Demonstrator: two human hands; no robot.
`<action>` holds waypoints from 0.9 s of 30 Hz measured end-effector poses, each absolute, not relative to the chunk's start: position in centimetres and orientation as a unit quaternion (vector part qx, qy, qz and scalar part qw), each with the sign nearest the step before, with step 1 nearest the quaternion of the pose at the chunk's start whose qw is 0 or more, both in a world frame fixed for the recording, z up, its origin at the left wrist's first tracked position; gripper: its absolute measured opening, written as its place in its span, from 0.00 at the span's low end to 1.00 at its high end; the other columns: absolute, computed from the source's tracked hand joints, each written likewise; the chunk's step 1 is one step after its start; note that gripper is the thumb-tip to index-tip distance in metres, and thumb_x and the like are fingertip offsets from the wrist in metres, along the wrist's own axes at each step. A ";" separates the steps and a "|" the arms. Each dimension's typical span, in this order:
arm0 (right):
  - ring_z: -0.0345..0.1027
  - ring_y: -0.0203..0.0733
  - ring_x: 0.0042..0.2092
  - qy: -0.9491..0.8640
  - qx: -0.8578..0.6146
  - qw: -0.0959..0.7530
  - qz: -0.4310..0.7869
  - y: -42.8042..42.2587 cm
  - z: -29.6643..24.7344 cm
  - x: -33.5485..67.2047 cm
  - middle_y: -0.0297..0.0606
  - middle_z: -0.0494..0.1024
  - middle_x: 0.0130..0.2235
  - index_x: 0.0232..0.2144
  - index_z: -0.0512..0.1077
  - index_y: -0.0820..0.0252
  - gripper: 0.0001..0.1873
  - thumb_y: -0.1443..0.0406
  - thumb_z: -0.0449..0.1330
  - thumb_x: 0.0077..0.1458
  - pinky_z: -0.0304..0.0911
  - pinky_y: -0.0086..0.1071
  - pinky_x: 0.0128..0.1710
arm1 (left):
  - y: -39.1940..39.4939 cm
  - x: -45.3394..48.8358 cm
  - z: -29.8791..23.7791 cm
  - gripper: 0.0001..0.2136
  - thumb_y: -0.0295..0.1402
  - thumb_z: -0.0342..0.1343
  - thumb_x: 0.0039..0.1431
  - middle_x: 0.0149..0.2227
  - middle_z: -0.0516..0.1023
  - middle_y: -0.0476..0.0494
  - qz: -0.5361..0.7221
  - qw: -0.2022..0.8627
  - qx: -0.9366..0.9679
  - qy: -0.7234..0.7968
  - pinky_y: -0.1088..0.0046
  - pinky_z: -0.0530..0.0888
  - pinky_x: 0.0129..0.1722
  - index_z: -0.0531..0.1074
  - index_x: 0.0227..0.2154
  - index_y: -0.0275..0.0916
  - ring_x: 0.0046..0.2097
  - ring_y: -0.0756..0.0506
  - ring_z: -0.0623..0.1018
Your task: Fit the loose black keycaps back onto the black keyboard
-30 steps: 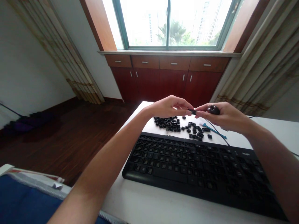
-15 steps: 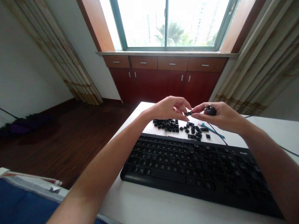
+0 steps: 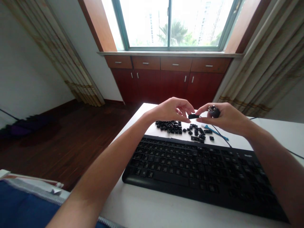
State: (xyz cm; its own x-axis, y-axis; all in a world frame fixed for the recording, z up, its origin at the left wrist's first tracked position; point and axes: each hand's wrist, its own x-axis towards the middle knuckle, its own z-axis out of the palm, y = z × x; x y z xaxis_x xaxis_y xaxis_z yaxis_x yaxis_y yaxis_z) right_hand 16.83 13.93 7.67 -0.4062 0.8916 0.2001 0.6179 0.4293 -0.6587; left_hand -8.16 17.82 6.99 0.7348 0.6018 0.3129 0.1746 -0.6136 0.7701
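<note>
My left hand [image 3: 172, 110] hovers above the far edge of a black computer keyboard [image 3: 197, 172], its fingertips at the left end of a long black keycap [image 3: 193, 116]. The keycap sits in the gap between my hands, and my right fingertips are close to its other end. My right hand [image 3: 224, 118] grips a small, dark, rounded object [image 3: 214, 111], partly hidden by the fingers. Below my hands, a heap of loose black keycaps [image 3: 169, 125] lies beside several scattered ones [image 3: 196, 131].
A blue plastic pry tool [image 3: 216, 133] and a black cable [image 3: 223, 141] lie by the keycaps on the white table [image 3: 133, 202]. Beyond its far corner are a dark wood floor, red-brown cabinets [image 3: 166, 80] and a window. Blue fabric [image 3: 23, 205] sits low left.
The keycap has shifted slightly right and now lies flatter. My right fingers have drawn back from it a little, and the view has tilted slightly.
</note>
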 end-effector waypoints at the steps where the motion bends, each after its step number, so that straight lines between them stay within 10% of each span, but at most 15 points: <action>1: 0.56 0.35 0.25 -0.801 -0.471 0.273 0.251 13.9 7.7 16.8 0.29 0.67 0.24 0.42 0.80 0.53 0.24 0.47 0.69 0.48 0.53 0.31 0.24 | 17.8 -8.2 7.0 0.18 0.33 0.70 0.50 0.41 0.81 0.43 0.283 0.374 0.853 0.228 0.70 0.76 0.41 0.76 0.44 0.33 0.39 0.49 0.80; 27: 0.67 0.36 0.29 -0.807 -0.482 0.318 0.120 11.7 9.4 14.9 0.34 0.80 0.30 0.35 0.80 0.58 0.18 0.50 0.66 0.54 0.58 0.32 0.27 | 15.7 -6.5 7.7 0.17 0.45 0.57 0.63 0.33 0.81 0.46 0.193 0.266 0.905 0.272 0.76 0.70 0.33 0.80 0.42 0.37 0.34 0.50 0.76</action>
